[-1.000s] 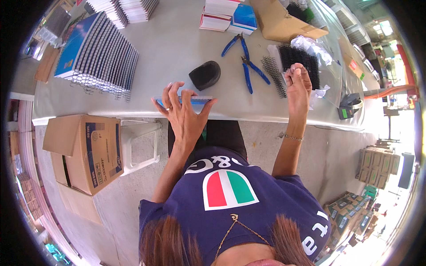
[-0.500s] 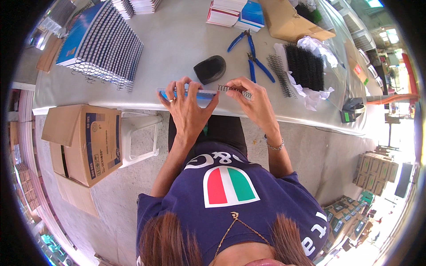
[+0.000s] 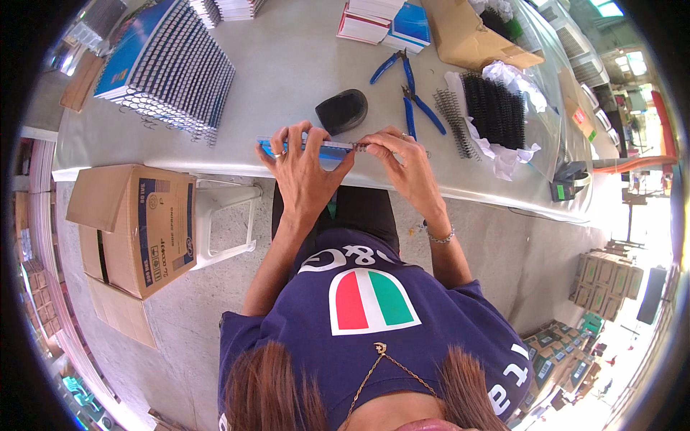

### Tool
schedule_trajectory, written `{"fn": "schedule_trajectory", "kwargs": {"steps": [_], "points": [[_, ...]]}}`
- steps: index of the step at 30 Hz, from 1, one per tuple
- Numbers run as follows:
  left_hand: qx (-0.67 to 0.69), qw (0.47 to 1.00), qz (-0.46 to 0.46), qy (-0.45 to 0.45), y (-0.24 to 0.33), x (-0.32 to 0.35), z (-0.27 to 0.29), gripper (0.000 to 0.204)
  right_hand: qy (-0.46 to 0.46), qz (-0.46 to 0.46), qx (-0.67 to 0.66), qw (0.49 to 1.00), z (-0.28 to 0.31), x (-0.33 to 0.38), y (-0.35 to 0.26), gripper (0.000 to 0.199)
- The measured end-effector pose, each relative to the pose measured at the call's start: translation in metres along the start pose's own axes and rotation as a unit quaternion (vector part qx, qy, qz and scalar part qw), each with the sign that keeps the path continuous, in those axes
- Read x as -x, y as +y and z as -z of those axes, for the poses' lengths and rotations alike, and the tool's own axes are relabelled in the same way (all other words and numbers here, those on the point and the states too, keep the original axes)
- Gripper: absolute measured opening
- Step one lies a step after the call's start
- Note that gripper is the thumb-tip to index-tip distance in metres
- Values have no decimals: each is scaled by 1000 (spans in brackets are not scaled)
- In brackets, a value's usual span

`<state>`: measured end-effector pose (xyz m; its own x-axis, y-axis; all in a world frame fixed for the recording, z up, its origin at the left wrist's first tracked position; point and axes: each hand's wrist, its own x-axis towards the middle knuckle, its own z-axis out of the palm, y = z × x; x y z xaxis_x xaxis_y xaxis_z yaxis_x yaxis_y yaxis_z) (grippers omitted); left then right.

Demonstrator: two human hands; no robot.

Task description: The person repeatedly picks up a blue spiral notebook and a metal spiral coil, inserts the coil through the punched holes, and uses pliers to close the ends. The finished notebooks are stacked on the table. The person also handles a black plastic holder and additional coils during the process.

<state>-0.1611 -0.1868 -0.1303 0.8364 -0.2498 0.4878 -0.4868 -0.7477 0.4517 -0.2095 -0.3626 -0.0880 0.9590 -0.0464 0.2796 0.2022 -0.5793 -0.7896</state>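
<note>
**Both hands at the notebook edge**

I see the left hand [image 3: 305, 169] lying flat, fingers spread, on a blue notebook [image 3: 298, 149] at the near edge of the grey table [image 3: 287, 65]. It presses the notebook down rather than gripping it. My right hand [image 3: 399, 159] sits just beside the left, its fingertips pinched together on a short wire spiral coil [image 3: 361, 147] at the notebook's right end.

Just beyond the left hand's fingertips lies a black oval object [image 3: 342, 110]. Beyond the right hand lie blue-handled pliers [image 3: 411, 93]. Farther right of that hand is a bundle of black spiral coils [image 3: 492, 109] on white wrapping. Well beyond and left of the left hand stands a row of spiral-bound notebooks [image 3: 169, 68]. Below and left of it, off the table, sits an open cardboard box [image 3: 133, 226] beside a white plastic stool [image 3: 223, 223].
</note>
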Motion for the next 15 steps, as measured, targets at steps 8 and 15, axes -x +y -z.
{"fn": "schedule_trajectory", "kwargs": {"steps": [8,15], "points": [[-9,1000,-1,-13,-1,-3,1,46,7,-49,-66,997,-2,1,-8,14],[-28,999,-4,-24,-1,-4,3,47,8,-30,35,999,-7,-5,-12,18]]}}
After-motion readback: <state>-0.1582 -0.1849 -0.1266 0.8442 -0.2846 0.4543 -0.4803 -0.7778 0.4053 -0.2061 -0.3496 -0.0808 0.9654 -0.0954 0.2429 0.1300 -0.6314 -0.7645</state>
